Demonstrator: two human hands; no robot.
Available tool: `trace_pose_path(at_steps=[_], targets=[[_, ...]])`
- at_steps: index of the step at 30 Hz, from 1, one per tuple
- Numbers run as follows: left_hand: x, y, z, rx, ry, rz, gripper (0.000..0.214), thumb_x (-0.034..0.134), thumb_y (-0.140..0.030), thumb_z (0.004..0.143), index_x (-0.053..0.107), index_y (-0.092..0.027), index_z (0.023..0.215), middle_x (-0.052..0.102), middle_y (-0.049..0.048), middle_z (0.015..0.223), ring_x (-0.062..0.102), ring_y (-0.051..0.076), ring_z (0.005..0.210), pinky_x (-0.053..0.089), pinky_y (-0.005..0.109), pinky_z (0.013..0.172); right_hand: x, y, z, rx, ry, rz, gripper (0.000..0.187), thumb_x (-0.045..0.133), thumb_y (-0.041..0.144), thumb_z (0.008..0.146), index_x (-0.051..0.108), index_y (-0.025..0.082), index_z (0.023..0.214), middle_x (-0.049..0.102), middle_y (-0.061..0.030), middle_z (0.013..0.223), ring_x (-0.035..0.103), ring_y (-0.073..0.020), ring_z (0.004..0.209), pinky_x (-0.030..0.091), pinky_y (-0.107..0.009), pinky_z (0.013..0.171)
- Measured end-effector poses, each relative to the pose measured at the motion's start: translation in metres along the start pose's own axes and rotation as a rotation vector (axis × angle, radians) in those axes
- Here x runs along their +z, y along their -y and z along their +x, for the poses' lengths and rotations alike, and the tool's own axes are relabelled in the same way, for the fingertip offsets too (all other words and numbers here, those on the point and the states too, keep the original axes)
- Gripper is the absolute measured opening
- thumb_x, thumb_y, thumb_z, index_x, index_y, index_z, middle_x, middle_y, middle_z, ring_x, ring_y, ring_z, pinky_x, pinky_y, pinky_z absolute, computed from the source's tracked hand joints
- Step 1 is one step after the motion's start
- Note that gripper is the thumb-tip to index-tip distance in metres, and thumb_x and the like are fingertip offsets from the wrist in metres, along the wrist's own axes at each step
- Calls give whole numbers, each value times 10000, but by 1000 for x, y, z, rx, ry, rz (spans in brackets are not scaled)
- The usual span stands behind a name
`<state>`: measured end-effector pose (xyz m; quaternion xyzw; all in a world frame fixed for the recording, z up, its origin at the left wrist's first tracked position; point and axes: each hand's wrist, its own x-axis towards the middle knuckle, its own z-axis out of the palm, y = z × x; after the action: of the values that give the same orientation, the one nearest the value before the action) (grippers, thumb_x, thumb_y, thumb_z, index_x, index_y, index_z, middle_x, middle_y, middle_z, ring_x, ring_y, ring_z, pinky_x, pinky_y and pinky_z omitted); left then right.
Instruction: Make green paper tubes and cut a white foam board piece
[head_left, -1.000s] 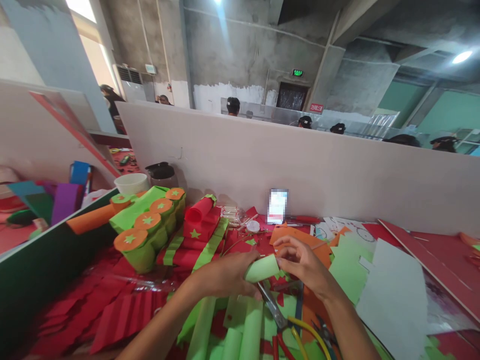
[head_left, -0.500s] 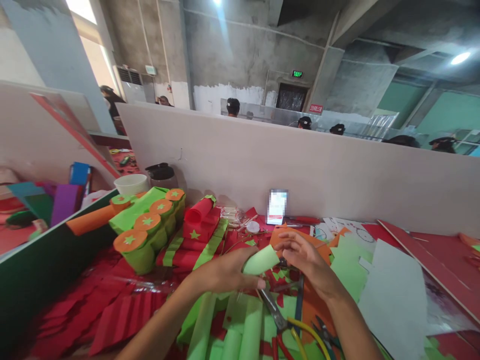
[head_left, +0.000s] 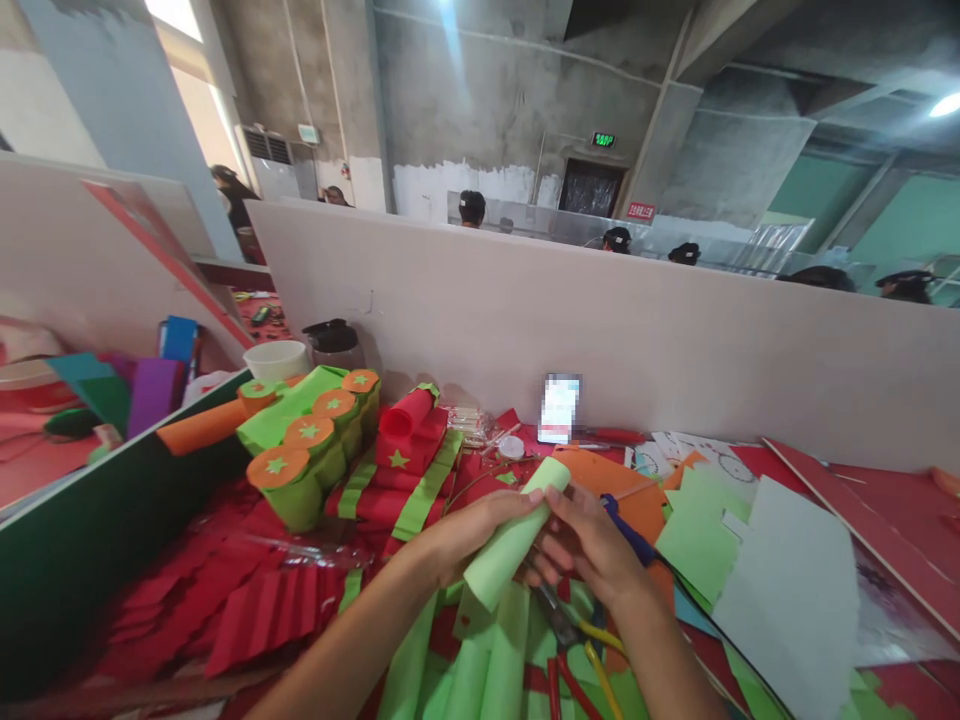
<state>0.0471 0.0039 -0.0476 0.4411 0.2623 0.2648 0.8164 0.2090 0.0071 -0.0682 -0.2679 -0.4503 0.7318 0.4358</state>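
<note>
A light green paper tube (head_left: 501, 556) is held slantwise in both hands above the worktable. My left hand (head_left: 480, 525) wraps it from the left, thumb lying along its upper side. Closed on the tube's upper right side is my right hand (head_left: 589, 530), its thumb near the top end and its other fingers underneath. More light green paper tubes (head_left: 506, 645) lie just below the hands. Pliers with yellow handles (head_left: 596, 650) and a tool with red handles (head_left: 562, 685) rest beside them, partly hidden by my right forearm.
Left stand a green paper tank model with orange star-topped wheels (head_left: 309, 432) and a red paper model (head_left: 409, 450). Folded red paper (head_left: 270, 615) lies in front. A phone (head_left: 559, 410) leans on the white partition (head_left: 450, 300). Green sheets (head_left: 705, 525) and white card (head_left: 791, 570) lie right.
My right hand has closed onto the green tube, which now shows more of its length and tilts more steeply. A dark blue object has come into view beside my right hand.
</note>
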Motion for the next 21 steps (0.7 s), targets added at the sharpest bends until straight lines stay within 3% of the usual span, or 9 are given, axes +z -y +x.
trace_pose_path(at_steps=[4,9,13,21], targets=[[-6,-3,-3,15,-58,213,469,578,-572,846,641,-131,995,715,99,857,670,201,774,497,273,664,-10,6,1,-18,-223,-82,326,741,476,777,584,191,802,579,31,637,501,-108,433,405,-227,403],[-8,-7,-7,28,-219,509,474,587,-572,829,671,-138,998,700,69,847,621,180,709,436,243,584,-16,9,4,-27,-394,-129,361,793,489,713,626,187,818,621,12,686,554,-132,582,453,-224,512],[-4,-7,-6,16,-236,522,492,573,-597,821,694,-133,935,693,64,810,609,178,685,434,246,585,-15,7,4,11,-361,-104,361,790,486,715,617,181,800,631,-1,685,571,-141,570,453,-227,474],[-1,-6,-1,4,-144,421,528,503,-598,859,699,-108,867,693,87,786,565,137,602,423,233,566,-14,2,5,24,-310,-71,337,766,466,755,598,175,766,627,-7,636,578,-141,530,408,-206,389]])
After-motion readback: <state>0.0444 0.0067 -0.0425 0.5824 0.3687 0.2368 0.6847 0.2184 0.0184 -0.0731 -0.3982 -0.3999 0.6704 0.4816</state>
